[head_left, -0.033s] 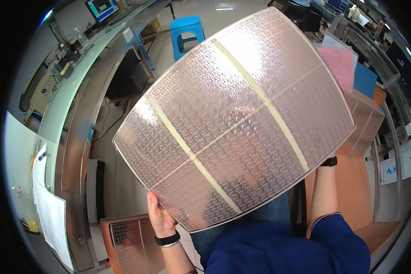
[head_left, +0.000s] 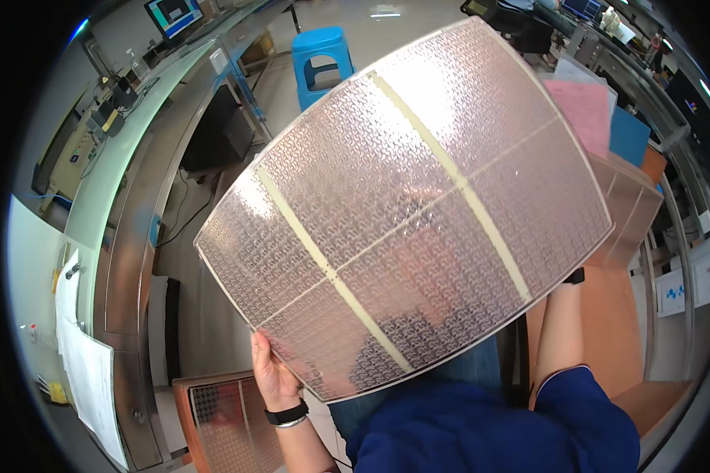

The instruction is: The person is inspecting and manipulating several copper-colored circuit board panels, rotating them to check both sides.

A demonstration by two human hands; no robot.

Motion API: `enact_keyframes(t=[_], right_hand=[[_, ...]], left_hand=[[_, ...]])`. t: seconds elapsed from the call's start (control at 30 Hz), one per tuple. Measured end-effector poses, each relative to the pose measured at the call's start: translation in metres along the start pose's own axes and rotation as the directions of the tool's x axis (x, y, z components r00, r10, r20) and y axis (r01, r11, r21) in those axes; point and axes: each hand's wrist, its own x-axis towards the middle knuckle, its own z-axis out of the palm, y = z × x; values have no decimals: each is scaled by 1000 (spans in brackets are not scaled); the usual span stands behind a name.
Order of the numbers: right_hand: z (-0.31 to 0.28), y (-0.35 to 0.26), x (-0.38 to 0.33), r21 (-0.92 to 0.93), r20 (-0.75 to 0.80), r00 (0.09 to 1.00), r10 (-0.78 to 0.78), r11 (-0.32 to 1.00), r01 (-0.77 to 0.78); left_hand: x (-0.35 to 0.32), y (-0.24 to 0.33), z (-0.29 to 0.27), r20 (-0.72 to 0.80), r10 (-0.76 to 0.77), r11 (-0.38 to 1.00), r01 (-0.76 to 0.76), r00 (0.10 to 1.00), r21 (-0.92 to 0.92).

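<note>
A large shiny copper-coloured circuit board panel [head_left: 418, 213] with a fine repeated pattern and pale yellow strips is held up tilted in front of me. My left hand [head_left: 273, 378] grips its lower left edge, thumb on the near face and fingers mostly behind. My right forearm [head_left: 562, 331] reaches to the panel's lower right edge, a black wristband [head_left: 574, 276] showing there. The right hand itself is hidden behind the panel, so its fingers cannot be seen. Below my left hand, similar copper-coloured panels [head_left: 248, 441] rest in a brown holder [head_left: 185, 418].
At right, more copper-coloured panels [head_left: 631, 209] stand by a pink sheet [head_left: 580, 114] and a blue sheet [head_left: 629, 134]. A glass-topped bench [head_left: 114, 169] runs along the left, with white papers [head_left: 87, 363]. Beyond the panel stands a blue stool [head_left: 321, 63].
The panel has shifted very slightly down and left, and my left hand with it. Its grip looks the same.
</note>
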Motion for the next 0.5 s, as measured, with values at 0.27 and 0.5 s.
enact_keyframes(t=[0.27, 0.5], right_hand=[[50, -10, 14, -328, -391, 920, 28, 929, -168], [52, 4, 2, -392, -381, 913, 147, 869, -303]], left_hand=[[7, 26, -9, 10, 131, 952, -128, 991, 277], [6, 42, -38, -128, 228, 821, -120, 965, 558]])
